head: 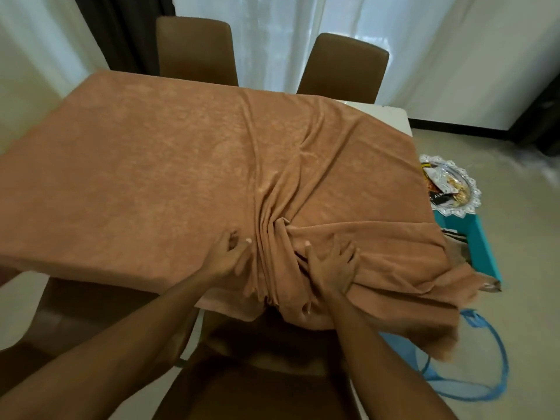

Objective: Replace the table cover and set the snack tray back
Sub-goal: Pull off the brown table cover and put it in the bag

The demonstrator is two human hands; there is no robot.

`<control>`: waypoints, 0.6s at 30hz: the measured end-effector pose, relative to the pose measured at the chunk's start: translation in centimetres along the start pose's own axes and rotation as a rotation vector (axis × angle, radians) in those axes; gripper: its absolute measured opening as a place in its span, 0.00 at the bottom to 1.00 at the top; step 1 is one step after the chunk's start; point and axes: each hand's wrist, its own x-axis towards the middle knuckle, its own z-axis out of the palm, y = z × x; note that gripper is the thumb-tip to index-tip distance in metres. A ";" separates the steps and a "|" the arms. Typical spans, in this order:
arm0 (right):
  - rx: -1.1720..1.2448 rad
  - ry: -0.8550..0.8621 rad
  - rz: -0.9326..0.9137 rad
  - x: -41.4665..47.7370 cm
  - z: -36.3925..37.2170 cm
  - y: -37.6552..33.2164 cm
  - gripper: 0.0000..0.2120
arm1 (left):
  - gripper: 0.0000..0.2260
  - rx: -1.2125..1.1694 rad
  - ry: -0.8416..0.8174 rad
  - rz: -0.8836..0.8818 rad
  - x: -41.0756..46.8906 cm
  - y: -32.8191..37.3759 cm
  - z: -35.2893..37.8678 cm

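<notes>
Overall: a person leans over the near edge of the bench (394,115), both bare forearms reaching onto the cloth.
Table cover: the tan table cover (151,162) lies smooth over the left half of the bench and hangs over the near and left edges. Toward the right it runs into long creases that fan out from a tight bunch at the near edge.
Bare spot: only the far right corner of the bench shows, white and uncovered.
Left grip: the left grip (233,253) sits just left of the bunch at the near edge, fingers curled, pinching a fold of the cover against the thumb.
Right grip: the right grip (330,262) lies palm down on the bunched cloth just right of the folds, fingers and thumb splayed apart and pressing the cloth.
Loose end: the right near corner of the cover hangs low in a heavy drape off the bench.
Snack tray: the silver snack tray (466,189), with a scalloped rim and packets on it, is off the bench, beyond its right edge, resting on a teal box (481,247) on the floor.
Floor: a blue-rimmed mesh basket (485,386) lies near the drape.
Chairs: two brown chairs (197,50) stand at the far edge, and another is tucked at the near edge below the arms.
Backdrop: pale curtains (288,40) hang behind.
</notes>
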 end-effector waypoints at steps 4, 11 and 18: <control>0.209 -0.129 -0.063 -0.2 -0.1 -4.3 0.45 | 0.25 -0.074 0.017 -0.026 0.3 0.4 0.2; 0.408 -0.584 -0.259 -0.1 2.8 -13.5 0.45 | 0.19 -0.193 -0.024 -0.074 -0.1 -0.1 -0.6; 0.059 0.127 0.026 3.0 -0.8 -6.3 0.41 | 0.17 0.105 0.096 0.111 0.6 -2.0 -3.3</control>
